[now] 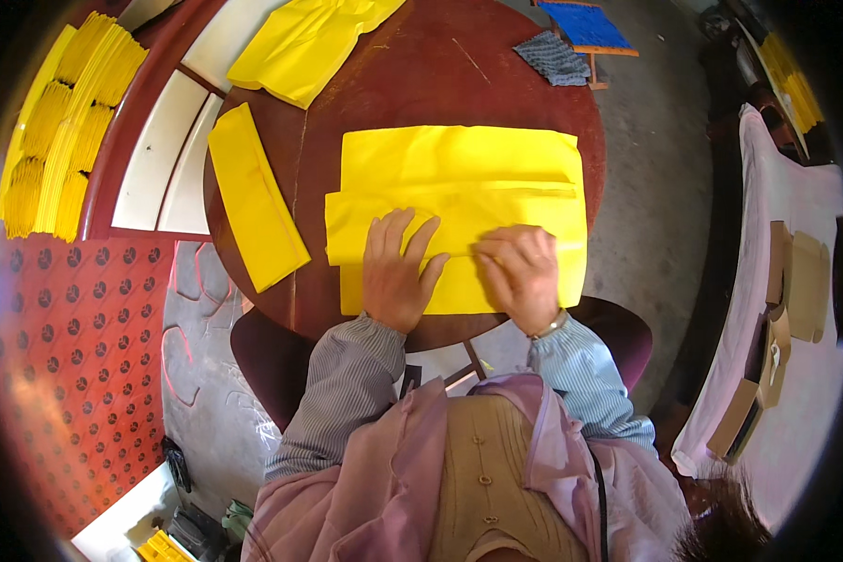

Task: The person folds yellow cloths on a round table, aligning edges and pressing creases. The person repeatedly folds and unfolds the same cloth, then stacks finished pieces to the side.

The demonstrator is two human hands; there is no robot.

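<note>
Sheeting (464,215) could skew if my flat-spread left grip (395,274) slips; whether my right grip (525,270) pinches, I can't say.

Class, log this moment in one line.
left hand: spread on yellow sheet | right hand: curled over same sheet | further left: yellow strip

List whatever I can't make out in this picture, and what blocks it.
Head view:
- The yellow sheet beneath the left hand: covered by that hand.
- Whether the right hand pinches the sheet: its curled fingers hide the contact.
- The upper yellow piece: cut off by the top edge.
- The dark items at lower left: too small and dim to identify.
</note>
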